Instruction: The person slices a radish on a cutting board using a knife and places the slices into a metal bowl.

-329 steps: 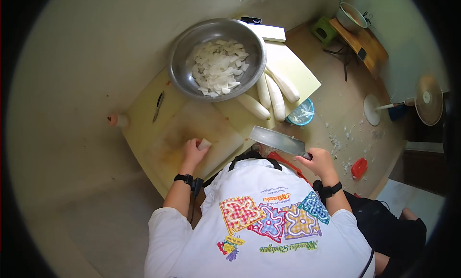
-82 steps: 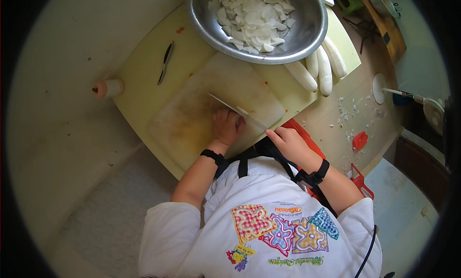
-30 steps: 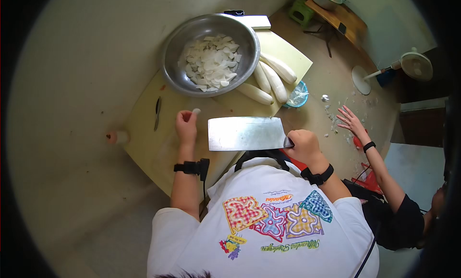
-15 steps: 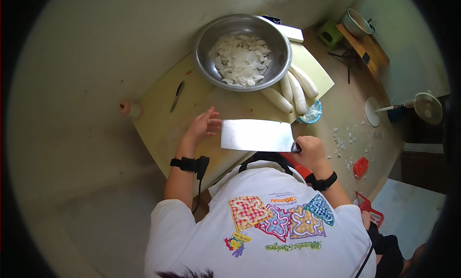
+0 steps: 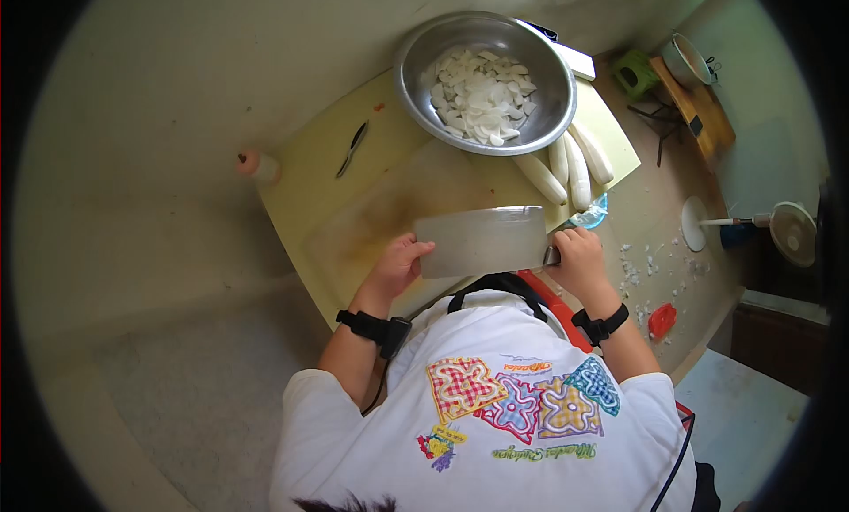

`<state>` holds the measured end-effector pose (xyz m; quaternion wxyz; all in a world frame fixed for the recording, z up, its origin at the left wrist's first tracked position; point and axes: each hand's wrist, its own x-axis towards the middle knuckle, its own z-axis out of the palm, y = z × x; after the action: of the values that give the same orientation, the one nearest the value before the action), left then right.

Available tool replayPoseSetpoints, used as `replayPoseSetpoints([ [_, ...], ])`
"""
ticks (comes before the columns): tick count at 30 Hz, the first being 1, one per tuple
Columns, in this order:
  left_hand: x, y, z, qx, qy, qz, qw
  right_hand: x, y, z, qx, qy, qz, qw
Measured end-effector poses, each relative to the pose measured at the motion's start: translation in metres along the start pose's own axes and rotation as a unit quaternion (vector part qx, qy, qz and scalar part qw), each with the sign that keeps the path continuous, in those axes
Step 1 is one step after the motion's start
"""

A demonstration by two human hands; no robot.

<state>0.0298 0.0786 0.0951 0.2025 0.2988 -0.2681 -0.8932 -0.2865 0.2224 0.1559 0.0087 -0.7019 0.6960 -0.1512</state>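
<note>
A cleaver with a wide, dull grey blade lies across the front of my body. Its dark handle is in the closed fingers of my right hand. At the blade's other end, my left hand is closed, its thumb over the blade's end; the other fingers are partly hidden. Beyond the blade, a cutting board with brownish stains rests on the pale yellow table. White slices fill the bottom of a large metal bowl. Several peeled white radishes lie beside the bowl.
A peeler-like tool lies on the table's left part. Near the wall stands a pinkish bottle. Below the right table edge are a blue container, white scraps on the floor and a red object. A fan stands farther right.
My left hand has gone from open fingers near the blade to closing on its end. The blade has tilted, turning from bright to dull grey. The view has shifted.
</note>
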Motion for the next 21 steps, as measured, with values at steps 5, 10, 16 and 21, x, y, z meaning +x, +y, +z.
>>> replayPoseSetpoints([
  [5, -0.002, -0.019, 0.008, -0.019, -0.027, -0.006, 0.999, -0.033, 0.005, 0.031, 0.05, -0.098, 0.055, 0.992],
  [10, 0.021, -0.044, -0.013, 0.176, 0.004, -0.082, 0.981, -0.08, -0.009, 0.045, 0.115, -0.159, 0.211, 0.958],
  [16, 0.045, -0.075, -0.034, 0.589, 0.129, 0.121, 0.789, -0.094, -0.018, 0.063, 0.249, -0.191, 0.358, 0.88],
  [21, 0.06, -0.078, -0.031, 0.68, 0.15, 0.27, 0.665, -0.059, -0.032, 0.071, 0.279, -0.22, 0.391, 0.849],
])
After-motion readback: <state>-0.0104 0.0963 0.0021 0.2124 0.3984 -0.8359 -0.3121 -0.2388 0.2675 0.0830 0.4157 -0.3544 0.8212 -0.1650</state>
